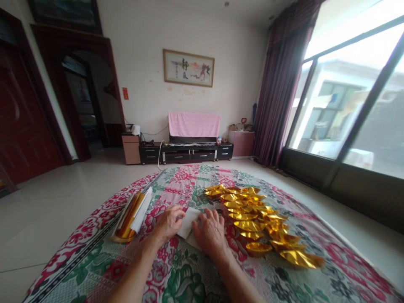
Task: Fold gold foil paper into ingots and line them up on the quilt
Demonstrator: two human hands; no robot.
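Observation:
A white sheet of paper [188,219] lies on the tablecloth between my hands, with a fold line or edge across it. My left hand [170,221] is at its left edge, the fingers curled and closed against the paper. Over the paper's right part rests my right hand [210,231], palm down with fingers apart, hiding some of the sheet. To the right stand several folded gold foil paper ingots [246,216] in uneven rows. On the left is a loosely curled stack of gold foil paper [131,216], some sheets showing their white backs.
A patterned floral tablecloth [183,277] covers the round table. Beyond it, a black low cabinet [195,156] carries a screen draped with a pink cloth [194,124]. Purple curtains [274,92] hang beside large windows on the right; a doorway is at the left.

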